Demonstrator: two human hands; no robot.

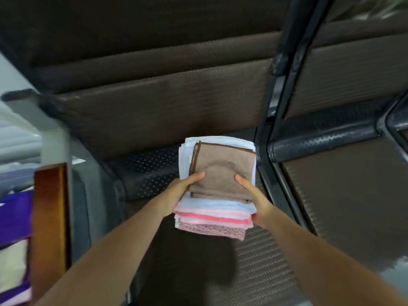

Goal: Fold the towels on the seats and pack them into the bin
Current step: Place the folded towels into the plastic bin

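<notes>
A stack of folded towels (pixel 217 208) hangs above a dark brown seat (pixel 242 261), held between both hands. A brown towel (pixel 223 166) lies on top, with light blue, pink and speckled pink layers under it. My left hand (pixel 178 193) grips the stack's left side, thumb on the brown towel. My right hand (pixel 256 199) grips the right side, thumb also on top. The fingers under the stack are hidden. I cannot make out a bin for certain.
A black metal armrest frame (pixel 271 120) divides this seat from another brown seat (pixel 353 195) on the right. The brown seat back (pixel 154 107) rises behind. At the left stand a wooden post (pixel 50 217) and purple and cream items (pixel 13 239).
</notes>
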